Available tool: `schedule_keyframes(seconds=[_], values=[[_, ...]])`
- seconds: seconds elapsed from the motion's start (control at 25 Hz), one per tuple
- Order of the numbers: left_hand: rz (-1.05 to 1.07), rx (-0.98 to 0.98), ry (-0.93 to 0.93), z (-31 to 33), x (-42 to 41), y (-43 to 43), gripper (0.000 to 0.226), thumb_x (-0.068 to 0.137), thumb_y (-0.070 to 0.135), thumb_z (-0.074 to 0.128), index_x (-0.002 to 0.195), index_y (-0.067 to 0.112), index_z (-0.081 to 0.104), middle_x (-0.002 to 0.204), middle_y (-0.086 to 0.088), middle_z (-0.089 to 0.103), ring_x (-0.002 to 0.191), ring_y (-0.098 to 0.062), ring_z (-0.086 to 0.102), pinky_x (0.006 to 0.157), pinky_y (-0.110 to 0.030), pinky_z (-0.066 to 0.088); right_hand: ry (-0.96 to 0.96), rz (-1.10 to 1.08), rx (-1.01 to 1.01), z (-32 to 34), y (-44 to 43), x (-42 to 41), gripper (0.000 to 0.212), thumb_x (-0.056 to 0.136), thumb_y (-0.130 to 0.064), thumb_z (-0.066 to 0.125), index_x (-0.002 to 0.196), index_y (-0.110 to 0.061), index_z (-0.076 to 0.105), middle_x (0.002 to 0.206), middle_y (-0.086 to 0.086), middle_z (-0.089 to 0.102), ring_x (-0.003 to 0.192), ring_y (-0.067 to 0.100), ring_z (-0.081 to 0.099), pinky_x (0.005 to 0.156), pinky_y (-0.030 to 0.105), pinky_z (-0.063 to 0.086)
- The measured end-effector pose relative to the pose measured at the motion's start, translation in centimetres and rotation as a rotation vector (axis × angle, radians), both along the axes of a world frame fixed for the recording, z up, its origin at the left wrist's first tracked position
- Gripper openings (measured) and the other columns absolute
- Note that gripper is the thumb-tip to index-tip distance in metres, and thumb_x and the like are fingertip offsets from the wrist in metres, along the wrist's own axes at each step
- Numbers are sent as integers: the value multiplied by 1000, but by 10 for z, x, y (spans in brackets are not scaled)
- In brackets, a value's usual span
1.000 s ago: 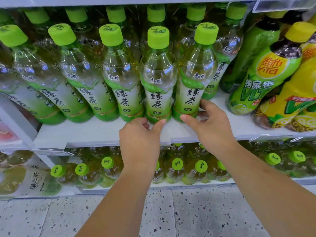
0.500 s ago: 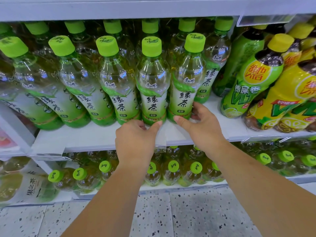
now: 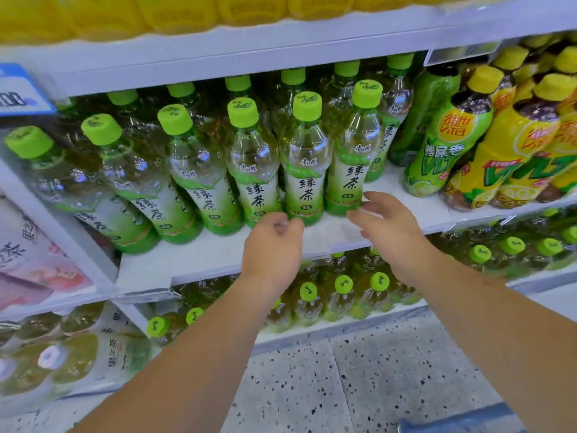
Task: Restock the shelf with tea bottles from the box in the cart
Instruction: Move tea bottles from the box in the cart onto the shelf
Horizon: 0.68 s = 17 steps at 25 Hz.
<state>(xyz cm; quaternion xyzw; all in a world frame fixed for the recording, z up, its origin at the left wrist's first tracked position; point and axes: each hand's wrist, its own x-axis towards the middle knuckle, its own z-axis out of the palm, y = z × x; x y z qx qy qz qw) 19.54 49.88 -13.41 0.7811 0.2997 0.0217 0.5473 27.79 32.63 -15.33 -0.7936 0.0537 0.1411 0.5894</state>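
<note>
Two bare forearms, no sleeves, hand [image 3: 271, 245] ungloved

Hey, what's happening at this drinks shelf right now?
A person is stocking green tea bottles on a white shelf. Both hands are empty: the left hand and right hand hover just in front of the front row, touching nothing clearly. The bottles stand upright in rows, with yellow-capped lemon tea bottles to the right.

Tea bottles [image 3: 304, 170]: clear plastic, pale green tea, lime-green caps, green-white labels. Upright, packed in tight rows on white shelf [image 3: 199, 254], front row set back from shelf edge.
</note>
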Motion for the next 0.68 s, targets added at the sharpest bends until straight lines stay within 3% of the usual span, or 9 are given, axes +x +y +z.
schedule_keyframes(seconds=[0.12, 0.2, 0.36, 0.52, 0.6, 0.68], values=[[-78, -103, 19, 14, -24, 11, 54, 98, 57, 49, 142, 26, 51, 118, 15, 58, 90, 10, 48, 82, -30, 36, 41, -10, -7, 12, -4, -29, 47, 93, -40, 67, 137, -32, 54, 125, -11, 62, 121, 20, 58, 109, 47, 44], [-145, -118, 57, 24, -45, 19, 59, 98, 62, 45, 145, 26, 47, 122, 14, 56, 93, 8, 48, 79, -29, 35, 78, 5, -60, 24, -6, -54, 48, 94, -48, 62, 139, -35, 53, 120, -16, 60, 120, 20, 58, 107, 42, 43], [-270, -144, 106, 50, -75, 28, 65, 97, 65, 43, 151, 27, 41, 137, 11, 49, 104, -2, 51, 83, -27, 35, 120, 19, -116, 61, -13, -101, 51, 98, -53, 54, 144, -32, 49, 130, -10, 53, 117, 16, 54, 96, 33, 40], [-395, -102, 103, 91, -107, 23, 78, 88, 71, 43, 151, 25, 41, 130, 15, 49, 108, -1, 51, 85, -24, 36, 140, 5, -167, 111, -30, -156, 53, 101, -50, 50, 149, -29, 44, 125, -11, 51, 101, 10, 54, 89, 28, 39], [-438, -88, 109, 107, -125, 20, 70, 90, 72, 40, 144, 28, 47, 123, 21, 52, 96, 13, 50, 78, -20, 37, 159, -46, -160, 130, -42, -187, 54, 102, -52, 47, 151, -30, 41, 133, -11, 47, 112, 11, 49, 93, 31, 37], [-429, -98, 140, 119, -138, 14, 59, 88, 75, 37, 129, 36, 51, 111, 30, 51, 94, 16, 46, 85, -29, 39, 193, -97, -140, 142, -55, -212, 56, 102, -54, 44, 153, -30, 39, 146, -10, 43, 128, 13, 43, 98, 34, 36]])
